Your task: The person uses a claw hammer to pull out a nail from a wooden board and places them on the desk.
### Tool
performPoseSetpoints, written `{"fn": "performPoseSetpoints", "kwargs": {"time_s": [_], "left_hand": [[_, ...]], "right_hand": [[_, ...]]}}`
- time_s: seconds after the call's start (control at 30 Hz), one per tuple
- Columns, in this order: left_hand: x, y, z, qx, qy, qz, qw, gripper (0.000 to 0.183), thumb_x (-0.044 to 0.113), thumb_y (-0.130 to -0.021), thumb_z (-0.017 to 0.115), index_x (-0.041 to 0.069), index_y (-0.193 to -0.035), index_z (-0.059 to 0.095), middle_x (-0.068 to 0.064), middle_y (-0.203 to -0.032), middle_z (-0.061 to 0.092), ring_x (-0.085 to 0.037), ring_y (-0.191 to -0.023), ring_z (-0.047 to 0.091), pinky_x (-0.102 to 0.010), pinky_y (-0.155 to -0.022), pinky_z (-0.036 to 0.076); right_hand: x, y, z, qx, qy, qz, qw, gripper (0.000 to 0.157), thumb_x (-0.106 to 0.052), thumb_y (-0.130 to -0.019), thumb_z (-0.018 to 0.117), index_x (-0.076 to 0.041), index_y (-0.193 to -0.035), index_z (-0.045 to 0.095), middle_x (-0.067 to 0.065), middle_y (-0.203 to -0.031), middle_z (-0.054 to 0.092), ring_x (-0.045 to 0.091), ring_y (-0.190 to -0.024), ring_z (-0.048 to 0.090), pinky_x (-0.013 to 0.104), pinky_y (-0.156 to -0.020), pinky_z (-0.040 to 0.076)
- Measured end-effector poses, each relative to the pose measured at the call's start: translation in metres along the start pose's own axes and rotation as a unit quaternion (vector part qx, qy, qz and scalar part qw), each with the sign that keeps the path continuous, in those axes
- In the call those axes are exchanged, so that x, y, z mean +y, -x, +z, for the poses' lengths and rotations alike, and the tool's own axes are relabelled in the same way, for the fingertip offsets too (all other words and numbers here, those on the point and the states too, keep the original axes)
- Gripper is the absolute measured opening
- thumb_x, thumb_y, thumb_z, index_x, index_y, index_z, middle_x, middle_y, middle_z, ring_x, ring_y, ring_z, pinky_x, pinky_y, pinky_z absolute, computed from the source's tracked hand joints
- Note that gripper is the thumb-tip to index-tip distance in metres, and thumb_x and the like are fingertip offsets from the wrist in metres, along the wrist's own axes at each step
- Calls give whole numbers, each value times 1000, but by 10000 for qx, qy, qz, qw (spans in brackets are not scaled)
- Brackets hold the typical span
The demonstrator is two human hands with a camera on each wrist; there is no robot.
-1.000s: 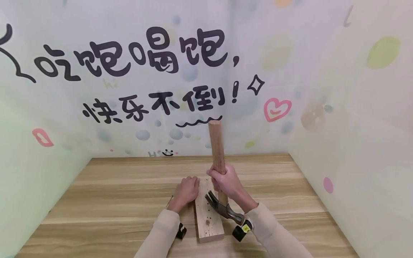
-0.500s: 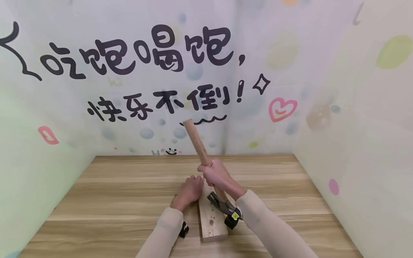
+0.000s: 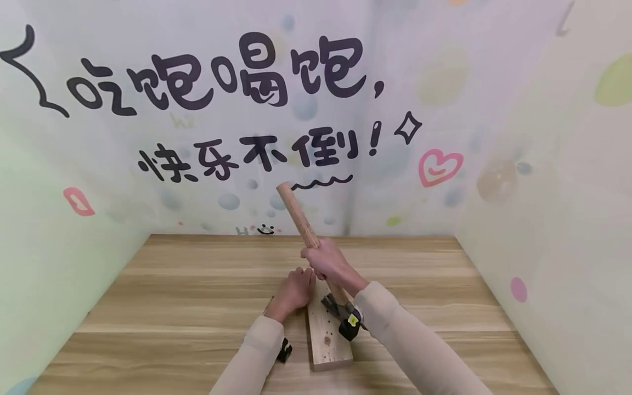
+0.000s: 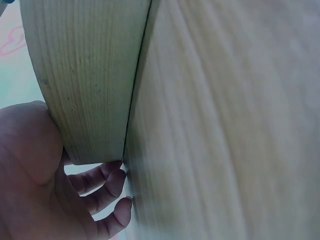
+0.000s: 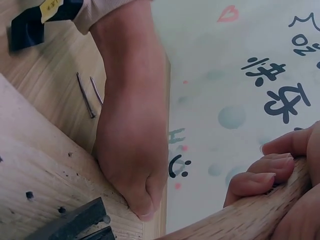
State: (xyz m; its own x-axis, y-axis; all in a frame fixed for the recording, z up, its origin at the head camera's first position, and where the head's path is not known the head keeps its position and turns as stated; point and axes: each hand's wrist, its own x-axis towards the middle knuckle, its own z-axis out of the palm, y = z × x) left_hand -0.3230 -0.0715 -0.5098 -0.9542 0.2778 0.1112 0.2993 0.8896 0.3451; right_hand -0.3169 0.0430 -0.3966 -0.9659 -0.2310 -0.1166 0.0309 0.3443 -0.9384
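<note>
Head: right hand (image 3: 329, 260) clenched round wooden-handled hammer (image 3: 298, 215), claw (image 3: 329, 305) over pitted timber block (image 3: 329, 351); left hand (image 3: 297, 288) clasps block's far end; grained tabletop (image 3: 197, 285) wide left and right. Left wrist: straight-grained side, squared end. Right wrist: slim nails (image 5: 85, 95) left of block.

We find passing room on the tabletop (image 3: 424, 274) at right, while the hammer (image 3: 299, 215) and left hand (image 3: 297, 288) crowd the wooden board (image 3: 322, 329).

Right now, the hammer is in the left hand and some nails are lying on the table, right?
Not quite: the right hand grips the hammer, as the head view shows. The nails do lie on the table.
</note>
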Motion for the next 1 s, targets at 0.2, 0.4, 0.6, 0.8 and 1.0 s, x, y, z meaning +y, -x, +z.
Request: {"fn": "performPoseSetpoints", "kwargs": {"time_s": [0.2,0.4,0.6,0.8,1.0], "left_hand": [[0,-1,-3,-102,-1,-14,9999,27,16,-105,42,2,-120,60,-16,-85,53,-34,-77,57,-48,-66,48],[2,0,-5,-104,86,-15,9999,29,16,-106,41,0,-119,60,-15,-84,53,-29,-72,54,-44,-62,47],[2,0,-3,-278,175,-37,9995,28,17,-106,39,3,-117,61,-16,-87,53,-31,-75,54,-45,-63,48],[2,-1,-1,-273,12,8,9996,29,18,-107,39,3,-118,60,-15,-90,55,-31,-79,57,-45,-65,50],[1,-2,0,-123,-92,31,9999,26,18,-106,40,2,-111,60,-15,-87,56,-30,-76,58,-44,-64,50]], "right_hand": [[-3,-2,3,-137,133,7,9998,8,-9,-87,56,-2,-90,59,-4,-47,39,10,-38,35,24,-36,30],[2,-11,5,-22,-24,102,9999,7,-10,-88,57,-3,-88,58,-2,-47,41,11,-38,36,25,-36,31],[4,-16,5,153,-223,-74,9996,13,-13,-90,57,-7,-80,52,-2,-53,43,9,-39,36,24,-37,32],[8,-15,4,372,-266,-376,9982,16,-17,-88,59,-9,-76,53,-1,-56,46,9,-41,40,23,-38,35],[10,-14,6,432,-272,-598,9969,18,-20,-88,59,-10,-74,53,-2,-56,45,10,-43,42,22,-39,36]]}}
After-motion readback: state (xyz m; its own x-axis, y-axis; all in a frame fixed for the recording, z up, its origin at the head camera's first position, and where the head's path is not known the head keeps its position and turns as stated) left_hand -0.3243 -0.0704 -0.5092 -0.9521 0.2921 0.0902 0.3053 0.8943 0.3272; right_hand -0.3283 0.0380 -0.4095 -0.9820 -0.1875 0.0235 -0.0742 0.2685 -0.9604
